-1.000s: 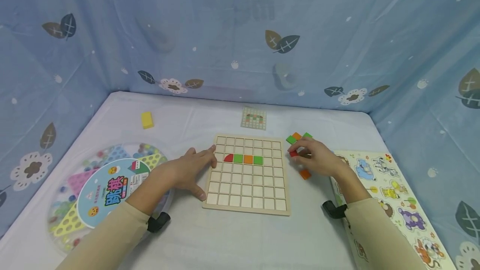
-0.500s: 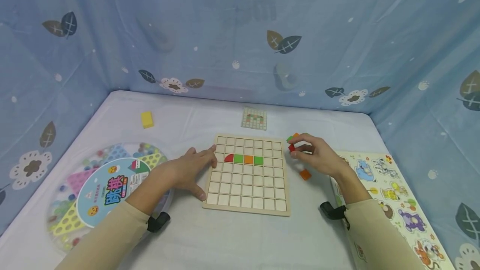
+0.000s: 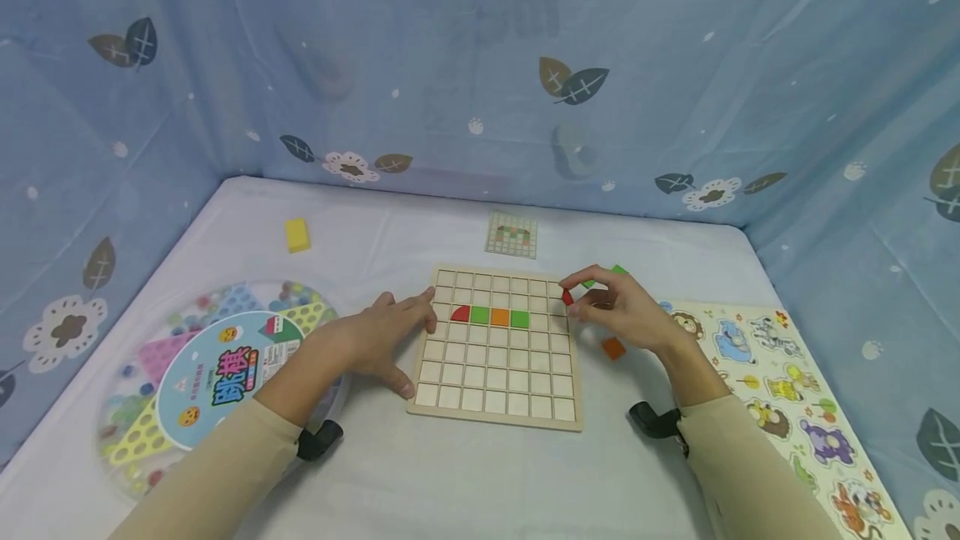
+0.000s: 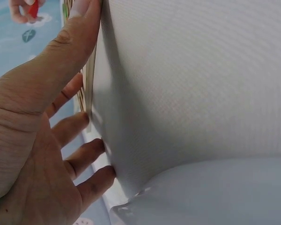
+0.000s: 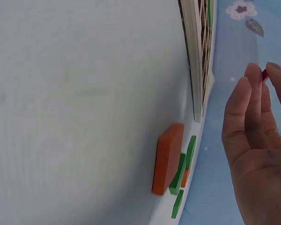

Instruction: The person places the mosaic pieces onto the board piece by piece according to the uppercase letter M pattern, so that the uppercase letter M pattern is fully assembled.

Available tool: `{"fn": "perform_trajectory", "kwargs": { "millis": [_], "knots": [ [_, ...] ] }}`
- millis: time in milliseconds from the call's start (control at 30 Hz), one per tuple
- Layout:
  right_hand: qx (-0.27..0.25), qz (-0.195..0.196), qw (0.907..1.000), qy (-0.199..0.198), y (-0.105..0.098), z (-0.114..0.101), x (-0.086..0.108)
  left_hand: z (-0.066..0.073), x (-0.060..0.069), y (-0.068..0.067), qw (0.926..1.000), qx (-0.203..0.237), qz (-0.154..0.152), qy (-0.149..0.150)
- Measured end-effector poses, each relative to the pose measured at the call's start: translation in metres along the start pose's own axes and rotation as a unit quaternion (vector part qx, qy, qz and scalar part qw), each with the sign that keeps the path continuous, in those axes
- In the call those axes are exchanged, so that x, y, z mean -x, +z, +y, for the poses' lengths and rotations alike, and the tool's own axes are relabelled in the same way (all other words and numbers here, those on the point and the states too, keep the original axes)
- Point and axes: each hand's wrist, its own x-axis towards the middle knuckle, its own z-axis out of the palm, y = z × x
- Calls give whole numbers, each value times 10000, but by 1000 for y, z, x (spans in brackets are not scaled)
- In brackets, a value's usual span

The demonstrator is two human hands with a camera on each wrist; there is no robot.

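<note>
My right hand point(image 3: 626, 311) pinches a small red tile point(image 3: 567, 297) between thumb and fingertips, raised over the right edge of the wooden grid board point(image 3: 483, 401). In the right wrist view the red tile point(image 5: 265, 75) shows only as a sliver. The left hand point(image 3: 378, 344) touches the board's left edge with thumb and fingers spread, as the left wrist view also shows. One row of the board bears a red rounded tile point(image 3: 461, 314), a green tile point(image 3: 480, 315), an orange tile point(image 3: 500, 317) and a second green tile point(image 3: 519, 319), side by side.
Behind the board lies a small pattern card point(image 3: 512, 235). A loose orange tile point(image 3: 613, 347) and green tiles point(image 3: 619, 270) lie right of the board. An animal puzzle board point(image 3: 783, 390) is farther right, a round game box point(image 3: 202, 382) at left, a yellow block point(image 3: 297, 235) behind it.
My right hand has lifted the red tile from beside the loose tiles and carried it left to the board's right edge. The left hand stays at the board.
</note>
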Motion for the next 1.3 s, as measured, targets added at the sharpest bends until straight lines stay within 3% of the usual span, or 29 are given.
{"fn": "perform_trajectory", "kwargs": {
  "millis": [233,700,967,1300],
  "knots": [
    [466,-195,9976,-477,11,0,-7,0,0,0,10000,15,18,-10],
    [1319,-426,9903,83,25,-7,-17,1,-1,1,10000,58,1,-72],
    [1679,-640,9837,-105,28,-9,-22,1,0,0,10000,38,26,-65],
    [2016,-699,9769,145,33,-15,-24,-1,-1,0,10000,41,18,-61]
  ]
}}
